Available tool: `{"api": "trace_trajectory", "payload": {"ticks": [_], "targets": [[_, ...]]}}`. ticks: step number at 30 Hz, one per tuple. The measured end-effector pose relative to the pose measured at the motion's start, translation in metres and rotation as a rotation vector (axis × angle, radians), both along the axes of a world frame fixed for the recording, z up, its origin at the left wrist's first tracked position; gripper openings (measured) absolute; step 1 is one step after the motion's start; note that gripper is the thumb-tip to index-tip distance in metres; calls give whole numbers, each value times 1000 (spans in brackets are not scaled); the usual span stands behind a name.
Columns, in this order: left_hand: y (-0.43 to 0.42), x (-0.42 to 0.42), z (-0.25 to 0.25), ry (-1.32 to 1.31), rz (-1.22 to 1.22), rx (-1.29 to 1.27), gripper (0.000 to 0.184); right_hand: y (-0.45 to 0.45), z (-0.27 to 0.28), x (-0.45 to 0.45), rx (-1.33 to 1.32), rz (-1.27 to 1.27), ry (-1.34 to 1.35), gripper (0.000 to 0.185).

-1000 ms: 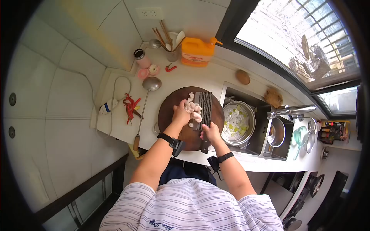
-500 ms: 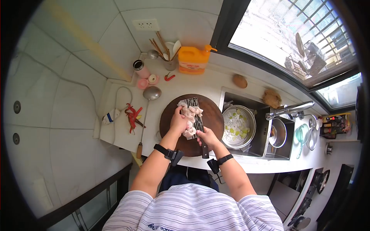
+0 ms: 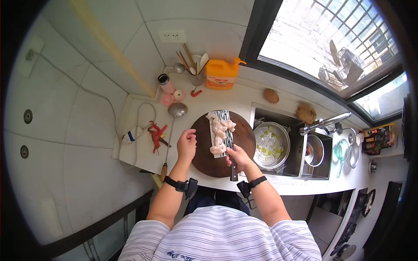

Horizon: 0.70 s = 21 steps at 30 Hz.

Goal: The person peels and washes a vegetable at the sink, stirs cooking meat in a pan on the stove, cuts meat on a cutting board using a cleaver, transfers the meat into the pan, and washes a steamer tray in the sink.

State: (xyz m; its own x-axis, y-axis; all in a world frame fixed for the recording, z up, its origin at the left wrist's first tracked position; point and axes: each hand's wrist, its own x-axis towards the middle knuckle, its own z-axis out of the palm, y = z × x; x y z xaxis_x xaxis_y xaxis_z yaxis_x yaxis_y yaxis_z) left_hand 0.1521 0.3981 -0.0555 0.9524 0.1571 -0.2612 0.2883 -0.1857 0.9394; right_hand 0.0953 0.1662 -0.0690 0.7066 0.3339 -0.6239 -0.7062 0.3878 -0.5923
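Observation:
Pale raw meat pieces lie along the flat of a cleaver, which is over a round dark wooden board. My right hand is closed round the cleaver where blade and handle meet, and the dark handle shows below it. At the board's left edge is my left hand, apart from the meat, its fingers curled loosely with nothing seen between them. Left of that hand a ladle with a long handle rests on the white counter, near red chillies.
The sink on the right holds a metal pot with green and white pieces, and a metal bowl. Behind the board are an orange jug, a utensil holder, a pink flask and a brown oval item.
The meat, earlier held by my left hand, now lies on the blade. My left hand has let go and moved left. My right hand still holds the cleaver.

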Motion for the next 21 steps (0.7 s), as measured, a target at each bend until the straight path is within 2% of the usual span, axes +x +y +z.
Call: {"api": "trace_trajectory", "payload": {"ticks": [5,11,19,21], "targets": [[15,-22,-7,21,-50,-30,32,-12,22,-16,30,-108,-30,11],[-20,-59,3,59,-195,-90,31,-54,56,-68,84,-270,-28,10],[-145,-111,59,27,-453,-68,30,-162,79,-183,86,-510,-81,9],[-190,-129,59,-1,-455,-155,30,-200,80,-222,69,-557,-97,9]]}}
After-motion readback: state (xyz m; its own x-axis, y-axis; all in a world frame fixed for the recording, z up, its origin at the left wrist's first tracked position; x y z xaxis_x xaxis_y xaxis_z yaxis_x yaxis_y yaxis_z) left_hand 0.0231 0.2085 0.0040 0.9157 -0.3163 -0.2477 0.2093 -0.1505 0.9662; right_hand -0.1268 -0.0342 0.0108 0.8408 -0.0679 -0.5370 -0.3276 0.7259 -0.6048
